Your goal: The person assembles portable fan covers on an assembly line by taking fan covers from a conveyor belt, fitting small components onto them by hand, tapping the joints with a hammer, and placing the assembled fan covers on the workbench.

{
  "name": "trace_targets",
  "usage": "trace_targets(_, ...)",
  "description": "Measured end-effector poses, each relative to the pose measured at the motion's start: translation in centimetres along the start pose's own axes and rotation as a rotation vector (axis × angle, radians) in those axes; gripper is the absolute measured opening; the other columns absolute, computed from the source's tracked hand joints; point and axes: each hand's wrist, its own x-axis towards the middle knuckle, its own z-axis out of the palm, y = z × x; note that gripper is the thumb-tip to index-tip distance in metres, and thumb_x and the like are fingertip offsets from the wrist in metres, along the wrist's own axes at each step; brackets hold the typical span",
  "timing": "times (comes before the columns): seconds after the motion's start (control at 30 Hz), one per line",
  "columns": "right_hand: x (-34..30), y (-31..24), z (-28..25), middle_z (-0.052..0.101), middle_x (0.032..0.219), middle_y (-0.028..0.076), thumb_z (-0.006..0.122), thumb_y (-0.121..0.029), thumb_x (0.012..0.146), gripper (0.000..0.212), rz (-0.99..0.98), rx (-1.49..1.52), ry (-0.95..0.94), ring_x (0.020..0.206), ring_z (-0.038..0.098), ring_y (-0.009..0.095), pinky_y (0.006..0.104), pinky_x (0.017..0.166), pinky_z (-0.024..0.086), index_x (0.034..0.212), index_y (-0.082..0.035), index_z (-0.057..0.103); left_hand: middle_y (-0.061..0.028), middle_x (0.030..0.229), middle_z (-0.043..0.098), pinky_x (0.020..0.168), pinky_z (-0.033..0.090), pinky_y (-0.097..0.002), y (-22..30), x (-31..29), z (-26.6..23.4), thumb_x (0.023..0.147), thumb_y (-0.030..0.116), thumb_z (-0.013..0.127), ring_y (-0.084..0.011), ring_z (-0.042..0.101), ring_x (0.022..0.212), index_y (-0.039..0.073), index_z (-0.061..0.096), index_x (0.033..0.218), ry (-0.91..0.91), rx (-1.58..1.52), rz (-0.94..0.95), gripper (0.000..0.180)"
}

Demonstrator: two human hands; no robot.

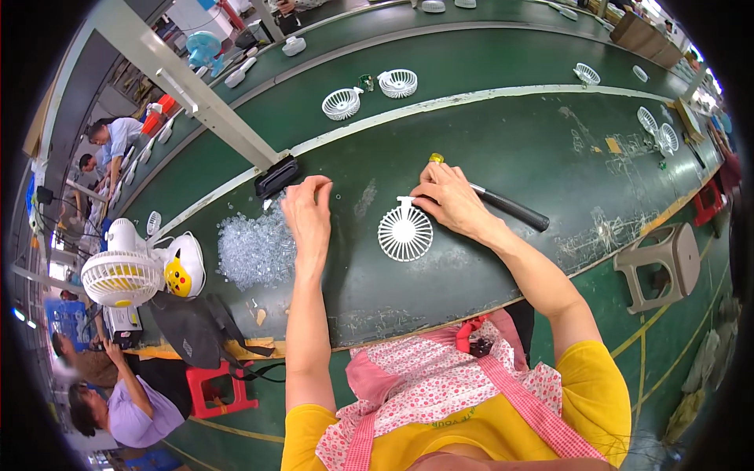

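Seemingly pinching a white fan grille (405, 233) by its stem (405, 202), aimed at the tabletop's (471, 275) far edge, with the nearer right hand (452, 200); cannot tell the left hand's (309, 212) grip.

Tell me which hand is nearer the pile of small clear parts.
Left. The left hand is at the right edge of the pile; the right hand is farther right, by the neck of the white round grille.

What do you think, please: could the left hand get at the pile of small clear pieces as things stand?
Probably yes: the left hand is close beside the pile of small clear pieces, with nothing visible standing between them.
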Motion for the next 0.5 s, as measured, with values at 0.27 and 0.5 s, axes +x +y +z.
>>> trace_targets(0.27, 0.5, -2.4, 1.4, 0.069, 0.089, 0.013, 0.063, -0.012, 0.096, 0.017, 0.174, 0.581, 0.22, 0.074, 0.065, 0.02, 0.034, 0.069, 0.052, 0.107, 0.002, 0.063, -0.005, 0.102, 0.071, 0.077, 0.045, -0.0232, 2.9, -1.8, 2.4, 0.092, 0.015, 0.071, -0.0096, 0.061, 0.091, 0.004, 0.069, 0.11, -0.377, -1.47, -0.731, 0.021)
trace_targets(0.5, 0.1, -3.0, 1.8, 0.068, 0.082, 0.012, 0.063, -0.01, 0.096, 0.016, 0.197, 0.555, 0.22, 0.065, 0.062, 0.018, 0.0328, 0.06, 0.049, 0.106, 0.002, 0.063, -0.0115, 0.108, 0.07, 0.092, 0.052, -0.0296, 4.6, -2.5, 2.5, 0.093, 0.014, 0.07, -0.015, 0.064, 0.099, 0.0, 0.066, 0.119, -0.424, -1.514, -0.808, 0.03)
